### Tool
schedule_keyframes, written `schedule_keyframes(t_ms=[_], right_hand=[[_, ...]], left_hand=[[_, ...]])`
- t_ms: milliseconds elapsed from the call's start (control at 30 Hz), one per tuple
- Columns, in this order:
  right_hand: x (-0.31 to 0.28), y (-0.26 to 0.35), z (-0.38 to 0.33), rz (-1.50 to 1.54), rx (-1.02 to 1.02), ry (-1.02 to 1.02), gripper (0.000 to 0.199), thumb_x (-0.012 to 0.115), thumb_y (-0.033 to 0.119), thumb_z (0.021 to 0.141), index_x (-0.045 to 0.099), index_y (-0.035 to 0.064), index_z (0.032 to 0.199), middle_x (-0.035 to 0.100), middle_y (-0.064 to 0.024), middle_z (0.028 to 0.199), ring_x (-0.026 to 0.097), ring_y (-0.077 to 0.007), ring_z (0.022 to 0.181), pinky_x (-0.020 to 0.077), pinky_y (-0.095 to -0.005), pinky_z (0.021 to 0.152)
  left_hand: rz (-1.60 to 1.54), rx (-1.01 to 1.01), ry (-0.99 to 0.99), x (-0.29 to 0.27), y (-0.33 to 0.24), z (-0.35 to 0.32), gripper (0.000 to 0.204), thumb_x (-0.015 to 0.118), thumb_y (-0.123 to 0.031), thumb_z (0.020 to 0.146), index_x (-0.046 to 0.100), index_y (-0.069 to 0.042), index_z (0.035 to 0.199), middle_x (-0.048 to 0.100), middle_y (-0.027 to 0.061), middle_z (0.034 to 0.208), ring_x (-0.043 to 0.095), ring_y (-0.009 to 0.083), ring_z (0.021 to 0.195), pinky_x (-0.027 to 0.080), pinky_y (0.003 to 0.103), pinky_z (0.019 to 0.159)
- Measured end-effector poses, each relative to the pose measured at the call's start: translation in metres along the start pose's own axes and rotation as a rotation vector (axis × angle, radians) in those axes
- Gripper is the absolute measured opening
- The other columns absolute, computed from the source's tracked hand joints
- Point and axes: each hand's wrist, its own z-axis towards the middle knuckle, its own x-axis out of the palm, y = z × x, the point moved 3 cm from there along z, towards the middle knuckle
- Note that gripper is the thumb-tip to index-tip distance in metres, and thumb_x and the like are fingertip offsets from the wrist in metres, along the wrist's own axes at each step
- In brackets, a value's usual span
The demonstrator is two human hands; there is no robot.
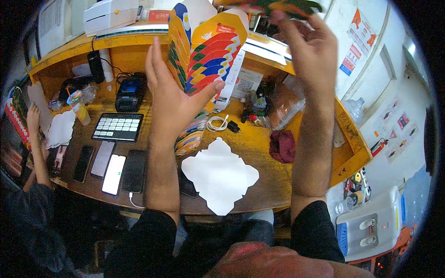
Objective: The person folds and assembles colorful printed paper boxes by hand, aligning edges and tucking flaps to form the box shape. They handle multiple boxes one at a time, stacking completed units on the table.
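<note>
A tall stack of brightly patterned card cartons (211, 65) stands on the desk in red, yellow, blue and green. My left hand (169, 92) reaches up against its near side, fingers stretched and thumb spread out across the front. Raised at the upper right, my right hand (308, 51) has its fingers bent around the edge of a patterned card piece (278, 6), which is blurred and partly cut off by the frame's top. On the desk between my forearms lies a flat, die-cut card blank (220, 176), white side up.
Left of my arm are a tablet (118, 127), several phones, a black printer (130, 92) and a drink cup (79, 109). A white cable (217, 124) and a maroon cloth (282, 146) lie to the right. Another person's hand (34, 118) is at far left, near similar cards.
</note>
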Motion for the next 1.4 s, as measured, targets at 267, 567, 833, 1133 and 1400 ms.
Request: schedule_keyframes(t_ms=[267,567,833,1133,1400], right_hand=[[0.018,0.011,0.000,0.042,-0.008,0.011,0.030,0.072,0.021,0.107,0.070,-0.0024,0.126,0.078,-0.0110,0.107,0.072,-0.0191,0.101,0.0574,-0.0343,0.090],[0.015,-0.007,-0.005,-0.322,0.028,0.171,0.040,0.078,0.033,0.100,0.078,-0.0015,0.120,0.080,-0.0112,0.093,0.071,-0.0155,0.083,0.0559,-0.0326,0.078],[-0.005,-0.019,0.018,-0.233,0.172,0.363,0.047,0.065,0.037,0.105,0.068,0.0069,0.141,0.071,-0.0088,0.137,0.062,-0.0230,0.132,0.0383,-0.0348,0.119],[0.028,0.055,0.019,-0.278,0.142,0.536,0.050,0.058,0.050,0.110,0.063,0.0050,0.132,0.074,-0.0149,0.113,0.071,-0.0264,0.107,0.0586,-0.0408,0.096],[0.058,0.095,0.019,-0.109,0.462,0.116,0.051,0.060,0.050,0.110,0.062,0.0048,0.133,0.070,-0.0204,0.123,0.070,-0.0297,0.113,0.0579,-0.0480,0.101]], left_hand=[[-0.037,-0.090,0.105,0.017,0.023,-0.001,0.148,0.097,-0.060,0.070,0.008,0.003,0.169,0.026,0.0378,0.164,0.037,0.0534,0.151,0.035,0.061,0.123],[-0.185,-0.084,0.130,0.013,0.025,-0.001,0.136,0.101,-0.035,0.073,0.012,0.001,0.169,0.039,0.0348,0.160,0.045,0.0428,0.150,0.038,0.050,0.125],[-0.184,-0.047,0.141,0.016,0.026,-0.003,0.135,0.102,-0.040,0.071,0.018,-0.003,0.170,0.049,0.0284,0.145,0.049,0.0456,0.139,0.041,0.055,0.119],[-0.109,-0.086,0.144,0.017,0.022,-0.004,0.131,0.101,-0.046,0.071,0.023,0.000,0.166,0.044,0.0271,0.148,0.049,0.0438,0.140,0.044,0.053,0.118],[-0.092,-0.095,0.153,0.013,0.036,0.001,0.138,0.101,-0.057,0.067,0.023,0.003,0.165,0.045,0.0285,0.150,0.051,0.0433,0.140,0.045,0.051,0.119]])
